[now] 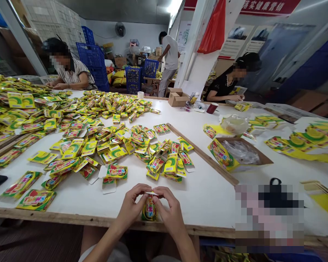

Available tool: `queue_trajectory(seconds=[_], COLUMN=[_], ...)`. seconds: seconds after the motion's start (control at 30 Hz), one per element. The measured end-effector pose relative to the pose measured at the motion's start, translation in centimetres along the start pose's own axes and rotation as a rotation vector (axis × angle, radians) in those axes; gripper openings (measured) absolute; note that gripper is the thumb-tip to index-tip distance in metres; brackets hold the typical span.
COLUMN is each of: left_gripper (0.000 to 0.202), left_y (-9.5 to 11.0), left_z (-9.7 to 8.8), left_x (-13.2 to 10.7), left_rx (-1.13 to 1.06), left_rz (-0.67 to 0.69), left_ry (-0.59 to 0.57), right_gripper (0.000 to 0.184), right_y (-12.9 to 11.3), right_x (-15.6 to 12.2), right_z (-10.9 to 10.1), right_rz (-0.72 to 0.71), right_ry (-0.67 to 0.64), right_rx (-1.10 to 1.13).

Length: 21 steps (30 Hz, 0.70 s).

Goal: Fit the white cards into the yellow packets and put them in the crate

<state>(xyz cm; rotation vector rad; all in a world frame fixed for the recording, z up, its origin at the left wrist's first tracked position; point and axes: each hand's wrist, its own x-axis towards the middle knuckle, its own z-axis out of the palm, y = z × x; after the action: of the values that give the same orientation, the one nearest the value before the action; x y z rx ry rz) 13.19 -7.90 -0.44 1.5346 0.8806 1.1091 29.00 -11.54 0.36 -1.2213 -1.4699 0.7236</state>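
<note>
Both my hands meet at the table's near edge around one small yellow-and-green printed box. My left hand pinches its top left, fingers curled. My right hand pinches the top right the same way. The box stands upright between my palms, with its white flap at my fingertips. Just beyond lies a heap of folded boxes, and flat unfolded box blanks lie to the left of it.
Several piles of the same yellow boxes cover the white table. A wooden strip lies diagonally at right beside an open carton with a plastic bag. Two seated people work at the far side; another stands at the back.
</note>
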Motion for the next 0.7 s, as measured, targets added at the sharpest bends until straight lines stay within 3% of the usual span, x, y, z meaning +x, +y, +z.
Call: queue_trajectory(seconds=[0.23, 0.4, 0.7], left_gripper=[0.016, 0.019, 0.016], left_y=[0.4, 0.0, -0.2], left_z=[0.6, 1.0, 0.2], left_x=[-0.4, 0.0, -0.8], left_rx=[0.029, 0.005, -0.024], left_rz=[-0.096, -0.150, -0.117], left_ry=[0.112, 0.169, 0.029], right_gripper=[0.011, 0.013, 0.016], right_y=[-0.3, -0.6, 0.3], right_x=[0.6, 1.1, -0.5], right_z=[1.1, 0.9, 1.2], right_rz=[0.079, 0.125, 0.121], right_ry=[0.083, 0.087, 0.023], right_rx=[-0.018, -0.059, 0.018])
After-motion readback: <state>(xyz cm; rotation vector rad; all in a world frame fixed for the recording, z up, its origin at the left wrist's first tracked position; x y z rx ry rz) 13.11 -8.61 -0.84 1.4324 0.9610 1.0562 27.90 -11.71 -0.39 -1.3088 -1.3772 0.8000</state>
